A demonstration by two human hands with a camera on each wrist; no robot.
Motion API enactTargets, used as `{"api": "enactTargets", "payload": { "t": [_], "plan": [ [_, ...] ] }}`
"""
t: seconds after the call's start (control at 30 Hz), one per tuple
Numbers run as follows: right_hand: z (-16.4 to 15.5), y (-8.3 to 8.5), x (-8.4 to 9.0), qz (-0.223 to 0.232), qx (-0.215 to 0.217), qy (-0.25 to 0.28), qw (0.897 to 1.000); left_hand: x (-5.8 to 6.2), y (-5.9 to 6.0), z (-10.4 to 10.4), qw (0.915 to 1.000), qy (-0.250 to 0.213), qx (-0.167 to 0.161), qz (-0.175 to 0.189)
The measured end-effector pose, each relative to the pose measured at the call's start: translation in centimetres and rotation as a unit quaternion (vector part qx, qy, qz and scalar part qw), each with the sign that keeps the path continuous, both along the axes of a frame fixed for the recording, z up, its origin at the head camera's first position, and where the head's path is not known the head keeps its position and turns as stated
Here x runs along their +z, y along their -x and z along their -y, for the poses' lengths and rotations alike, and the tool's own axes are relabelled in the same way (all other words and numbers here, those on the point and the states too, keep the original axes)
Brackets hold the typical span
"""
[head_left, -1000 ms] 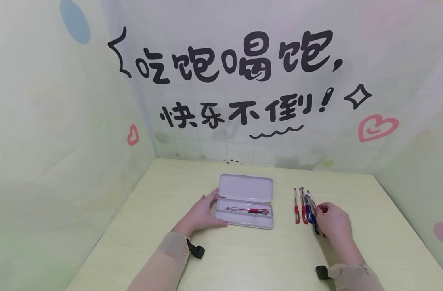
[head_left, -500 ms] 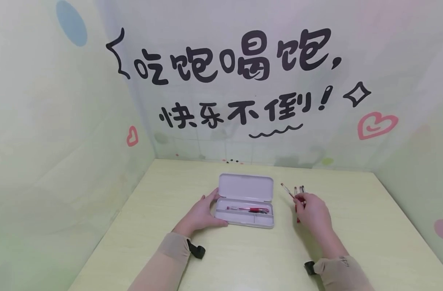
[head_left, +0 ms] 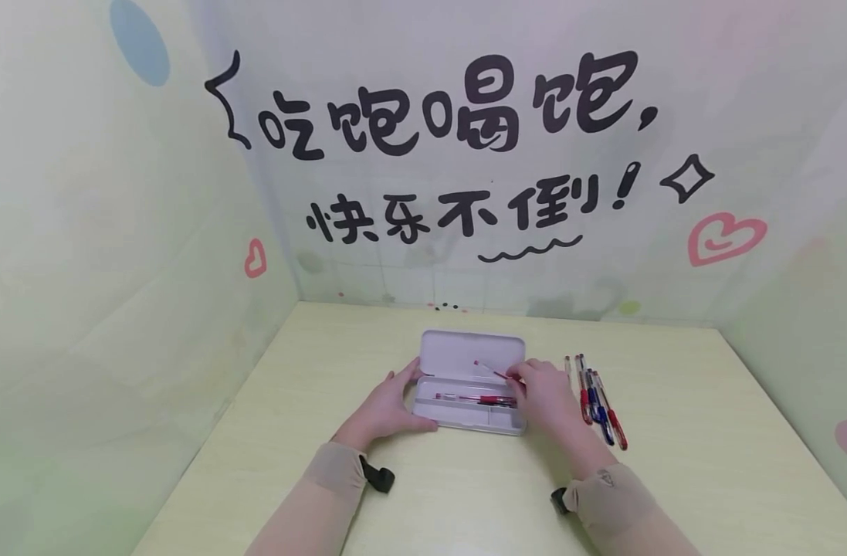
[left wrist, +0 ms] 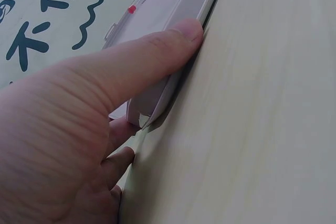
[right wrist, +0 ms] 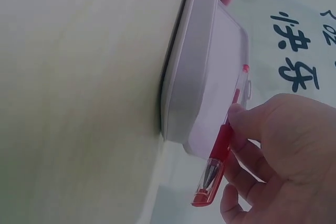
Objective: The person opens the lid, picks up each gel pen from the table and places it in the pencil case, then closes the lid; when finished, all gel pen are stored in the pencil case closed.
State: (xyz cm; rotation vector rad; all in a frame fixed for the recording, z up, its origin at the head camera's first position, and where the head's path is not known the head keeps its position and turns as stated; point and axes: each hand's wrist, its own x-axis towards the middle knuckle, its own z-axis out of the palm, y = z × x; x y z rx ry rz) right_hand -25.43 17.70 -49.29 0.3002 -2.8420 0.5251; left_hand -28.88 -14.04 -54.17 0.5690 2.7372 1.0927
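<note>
A lavender pencil case [head_left: 454,421] lies with its lid [head_left: 458,351] raised at the back. My left hand [head_left: 383,411] holds its left end, the thumb [left wrist: 178,38] along the front edge and fingers behind. Inside the rear compartment lies a red pen [head_left: 489,400]. Over the case's right end, my right hand [head_left: 550,395] pinches another red pen [right wrist: 223,142] between thumb and fingers. That pen's clear, red-tipped end points left across the lid, and its capped end sticks out below the fingers in the right wrist view. The front of the case has two smaller compartments.
To the right of my right hand several pens lie in a loose bunch, among them a blue pen [head_left: 597,409] and a red pen [head_left: 615,425]. The pale wooden table [head_left: 465,494] meets a printed wall sheet [head_left: 409,278] behind and at both sides.
My right hand has lifted a red pen from the bunch and carried it left to the pencil case. The left hand keeps its hold on the case.
</note>
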Motion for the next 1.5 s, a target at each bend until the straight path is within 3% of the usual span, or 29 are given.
{"api": "enactTargets", "payload": {
  "t": [0.5, 0.83, 1.23, 1.5],
  "plan": [
    [4.2, 1.4, -0.5, -0.002, 0.070, -0.054, 0.996, 0.2, -0.1, 0.0, 1.0000, 0.000, 0.004, 0.009],
    [5.2, 1.6, -0.8, 0.027, 0.086, -0.091, 0.992, 0.5, -0.3, 0.0, 0.9999, -0.002, 0.002, 0.010],
    [5.0, 1.5, -1.0, 0.030, 0.085, -0.074, 0.993, 0.2, -0.2, -0.1, 1.0000, -0.001, 0.000, 0.005],
    [4.3, 1.5, -1.1, 0.013, 0.072, -0.005, 0.997, 0.2, -0.2, -0.1, 1.0000, 0.001, 0.004, 0.009]
  ]
}}
